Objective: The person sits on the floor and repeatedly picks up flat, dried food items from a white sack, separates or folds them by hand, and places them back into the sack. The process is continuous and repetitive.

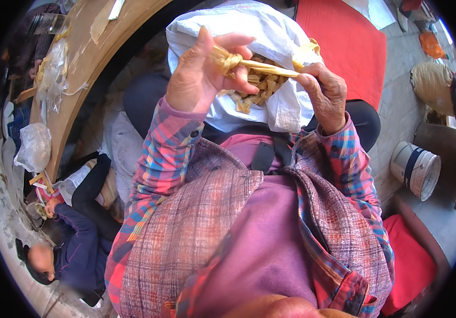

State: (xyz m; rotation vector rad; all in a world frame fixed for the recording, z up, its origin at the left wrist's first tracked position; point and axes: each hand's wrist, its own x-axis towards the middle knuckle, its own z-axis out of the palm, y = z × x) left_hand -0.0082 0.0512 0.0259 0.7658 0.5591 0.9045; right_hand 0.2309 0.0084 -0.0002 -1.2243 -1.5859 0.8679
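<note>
My left hand [208, 69] is raised over a white woven sack [247, 24], fingers spread and curled around a knotted end of a yellowish-tan strip [269, 68]. From there the strip runs taut to the right, where my right hand [321, 89] pinches it between thumb and forefinger. The sack stands open in front of my body between my legs, its rim folded down. Many short knotted pieces of the same tan material [267, 85] lie inside it. Another tan piece [310, 47] shows at the sack's right rim, behind my right hand. What the left palm covers cannot be seen.
A curved wooden board [81, 59] with plastic bags [33, 147] runs along the left. A co-worker [79, 246] sits at lower left; another person is partly visible at upper left. A red mat [343, 47] lies beyond the sack; a white bucket [414, 171] lies tilted at right.
</note>
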